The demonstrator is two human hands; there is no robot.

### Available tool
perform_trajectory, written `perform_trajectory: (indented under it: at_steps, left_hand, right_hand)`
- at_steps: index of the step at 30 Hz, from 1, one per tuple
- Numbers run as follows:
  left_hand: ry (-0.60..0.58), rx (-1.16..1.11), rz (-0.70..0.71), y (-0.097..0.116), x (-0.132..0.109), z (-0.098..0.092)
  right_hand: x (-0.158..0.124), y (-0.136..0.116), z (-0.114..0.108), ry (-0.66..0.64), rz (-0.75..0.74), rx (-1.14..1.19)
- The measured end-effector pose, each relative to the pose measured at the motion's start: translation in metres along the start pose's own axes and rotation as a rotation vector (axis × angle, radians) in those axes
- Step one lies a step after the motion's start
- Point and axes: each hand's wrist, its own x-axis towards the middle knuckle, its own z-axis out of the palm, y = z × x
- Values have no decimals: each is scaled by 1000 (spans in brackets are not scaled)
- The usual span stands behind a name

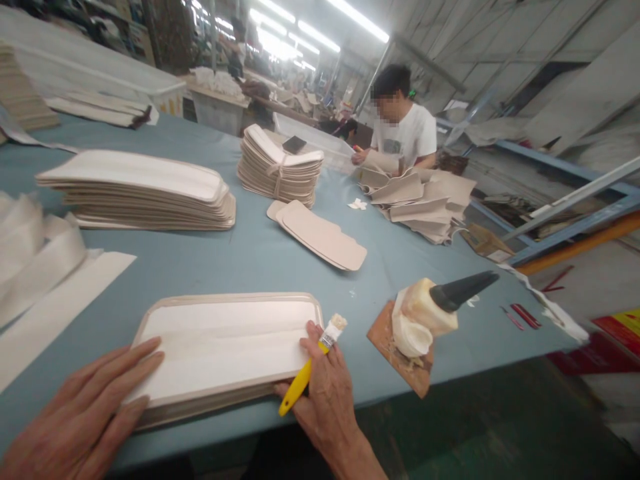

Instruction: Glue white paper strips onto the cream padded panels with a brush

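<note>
In front of me lies a stack of flat, rounded rectangular panels; the top white panel has a beige raised edge. My left hand is open, its fingers stretched over the panel's left end. My right hand grips a yellow-handled paintbrush, bristles pointing up and away, smeared with white. The fingers of that hand also touch the panel's right edge. To the right stands a glue-crusted plastic container with a dark, cone-shaped end, on a brown board.
Behind are a stack of white-faced panels, a tied bundle and loose beige pieces. White strips lie at left. A co-worker stands behind a pile of beige pieces. Red tools lie near the table's right edge.
</note>
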Motion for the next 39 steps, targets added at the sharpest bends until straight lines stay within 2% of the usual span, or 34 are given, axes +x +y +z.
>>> perform_trajectory:
  at_steps: [3, 12, 17, 19, 22, 27, 30, 34, 36, 39]
  left_hand:
    - [-30, -8, 25, -1, 2, -6]
    - [25, 88, 106, 10, 15, -21]
    - [104, 97, 132, 23, 21, -28]
    - [100, 99, 131, 24, 20, -28]
    - [69, 92, 106, 19, 15, -24]
    - [55, 21, 74, 12, 10, -18]
    - [42, -55, -16, 14, 12, -22]
    - [74, -80, -146, 22, 21, -30]
    - [87, -33, -122, 25, 25, -32]
    - [42, 37, -34, 26, 26, -31]
  right_hand:
    - [-2, 4, 0, 5, 13, 19]
    - [-5, 3, 8, 36, 18, -5]
    - [-2, 5, -1, 11, 60, -42]
    - [1, -2, -6, 41, 68, -49]
    - [7, -25, -6, 72, 12, -5]
    - [20, -66, 13, -19, -149, 154]
    - [21, -63, 19, -27, -137, 148]
    - [15, -46, 11, -15, -97, 129]
    - [16, -46, 7, -9, -82, 139]
    - [27, -66, 9, -2, -102, 194]
